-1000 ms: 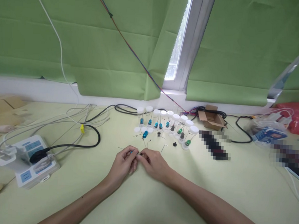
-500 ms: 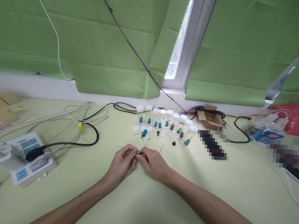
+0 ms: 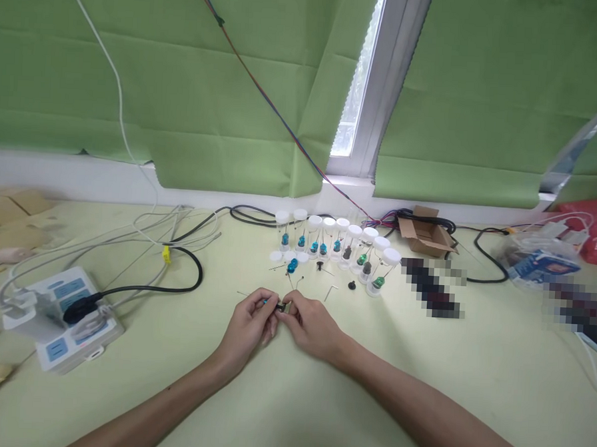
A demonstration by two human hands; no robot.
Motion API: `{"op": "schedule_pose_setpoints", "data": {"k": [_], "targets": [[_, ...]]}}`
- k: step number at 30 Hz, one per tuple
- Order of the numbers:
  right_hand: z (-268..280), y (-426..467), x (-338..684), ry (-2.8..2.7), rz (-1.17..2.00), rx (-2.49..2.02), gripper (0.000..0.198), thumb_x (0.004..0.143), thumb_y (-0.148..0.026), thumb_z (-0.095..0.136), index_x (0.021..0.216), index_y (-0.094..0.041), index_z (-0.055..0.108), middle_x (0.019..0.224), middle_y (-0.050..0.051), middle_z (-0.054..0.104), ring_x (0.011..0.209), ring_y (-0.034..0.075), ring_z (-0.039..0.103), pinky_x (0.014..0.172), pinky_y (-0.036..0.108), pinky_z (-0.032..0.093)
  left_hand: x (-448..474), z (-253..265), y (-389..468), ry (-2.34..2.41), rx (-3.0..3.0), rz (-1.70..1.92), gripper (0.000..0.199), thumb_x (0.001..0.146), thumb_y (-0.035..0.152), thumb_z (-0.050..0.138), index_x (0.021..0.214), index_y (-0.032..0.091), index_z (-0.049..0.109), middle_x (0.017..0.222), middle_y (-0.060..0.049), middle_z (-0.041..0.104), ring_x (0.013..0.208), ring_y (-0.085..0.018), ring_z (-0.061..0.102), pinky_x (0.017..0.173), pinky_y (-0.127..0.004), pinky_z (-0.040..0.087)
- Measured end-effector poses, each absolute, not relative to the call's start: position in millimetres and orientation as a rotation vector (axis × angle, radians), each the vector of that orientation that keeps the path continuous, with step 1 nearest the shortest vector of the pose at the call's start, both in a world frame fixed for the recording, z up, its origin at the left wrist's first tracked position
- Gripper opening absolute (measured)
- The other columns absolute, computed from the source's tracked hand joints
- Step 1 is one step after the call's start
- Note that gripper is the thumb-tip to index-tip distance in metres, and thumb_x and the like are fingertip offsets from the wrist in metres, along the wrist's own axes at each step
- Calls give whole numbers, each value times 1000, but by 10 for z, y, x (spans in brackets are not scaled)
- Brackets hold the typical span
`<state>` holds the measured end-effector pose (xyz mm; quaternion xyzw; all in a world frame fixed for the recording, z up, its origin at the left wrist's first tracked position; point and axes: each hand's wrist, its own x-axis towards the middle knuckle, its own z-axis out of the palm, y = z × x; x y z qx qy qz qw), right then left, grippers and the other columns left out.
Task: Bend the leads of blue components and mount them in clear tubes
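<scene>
My left hand (image 3: 248,324) is closed in a pinch around a small blue-and-black part (image 3: 279,306). A thin metal rod (image 3: 243,293) sticks out leftward beyond those fingers. Against the black end of the same part, my right hand (image 3: 316,328) has its thumb and forefinger closed; a small pale bit shows at its fingertips, too small to name. Just beyond the hands lie a blue part (image 3: 292,266), thin metal rods (image 3: 299,281), a hex key (image 3: 331,292) and small black flanged pieces (image 3: 352,286).
Several clear tubes with white caps (image 3: 390,256) stand in a row, holding blue, green and dark parts. Loose white caps (image 3: 275,256) lie before them. A power strip (image 3: 80,319) with cables is at left. A cardboard box (image 3: 422,235) and a plastic bag (image 3: 539,259) are at right.
More of the black part now shows between my fingertips, and my right fingertips sit slightly farther from the left ones. The whole view has shifted a little.
</scene>
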<state>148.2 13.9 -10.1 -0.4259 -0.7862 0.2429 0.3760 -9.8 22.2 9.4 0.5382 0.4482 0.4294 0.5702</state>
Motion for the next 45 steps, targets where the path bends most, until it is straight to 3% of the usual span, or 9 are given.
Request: {"op": "schedule_pose_setpoints", "data": {"k": [3, 8, 13, 16, 23, 28, 32, 35, 45], "targets": [[-98, 145, 1476, -2025, 601, -1105, 5, 94, -23, 47, 94, -20, 52, 70, -1, 59, 63, 14, 55, 61, 23, 39, -93, 103, 224, 1057, 1271, 1015, 30, 83, 47, 59, 76, 18, 55, 43, 6, 48, 37, -9, 40, 42, -21, 30], [-81, 154, 1460, -2052, 537, -1136, 22, 96, -24, 42, 78, -20, 52, 74, 2, 60, 68, 15, 55, 66, 25, 40, -98, 99, 227, 1051, 1273, 995, 30, 83, 47, 59, 75, 18, 55, 44, 6, 49, 37, -8, 39, 42, -21, 30], [-54, 134, 1465, -1985, 643, -1132, 9, 94, -27, 48, 99, -20, 52, 67, -2, 57, 61, 14, 55, 62, 23, 40, -94, 105, 219, 1057, 1264, 995, 29, 85, 46, 57, 78, 19, 56, 44, 6, 49, 38, -8, 38, 41, -20, 30], [-64, 128, 1474, -1972, 683, -1116, 20, 91, -24, 52, 109, -21, 47, 64, -5, 54, 58, 14, 54, 58, 22, 39, -85, 116, 215, 1058, 1250, 1007, 29, 84, 47, 59, 78, 18, 56, 44, 6, 48, 38, -9, 39, 41, -20, 30], [-109, 152, 1473, -2032, 596, -1101, 5, 94, -22, 46, 96, -21, 51, 70, -1, 58, 63, 15, 55, 61, 23, 39, -91, 105, 231, 1064, 1264, 992, 30, 82, 48, 60, 76, 19, 55, 42, 6, 48, 37, -9, 39, 41, -20, 30], [-89, 159, 1455, -2053, 523, -1126, 19, 97, -25, 42, 82, -20, 53, 75, 2, 60, 67, 15, 56, 64, 24, 39, -102, 102, 236, 1066, 1283, 982, 29, 83, 47, 59, 76, 18, 56, 45, 5, 50, 37, -8, 39, 41, -20, 31], [-73, 148, 1452, -2006, 603, -1136, 10, 95, -28, 46, 97, -20, 52, 68, -2, 57, 62, 14, 55, 62, 23, 39, -99, 99, 232, 1066, 1260, 1006, 28, 84, 46, 59, 78, 18, 56, 44, 6, 49, 38, -8, 40, 41, -20, 31], [-83, 144, 1458, -1980, 660, -1121, 21, 91, -26, 53, 110, -21, 46, 65, -5, 54, 59, 14, 54, 58, 22, 39, -95, 94, 231, 1055, 1251, 1018, 29, 84, 46, 59, 79, 18, 56, 44, 6, 49, 38, -8, 39, 41, -20, 31], [-102, 157, 1463, -2053, 542, -1117, 8, 95, -24, 43, 91, -20, 48, 71, 0, 57, 63, 14, 54, 61, 23, 38, -104, 92, 232, 1053, 1287, 985, 30, 87, 46, 55, 77, 18, 55, 44, 5, 49, 38, -7, 39, 41, -19, 31]]}}
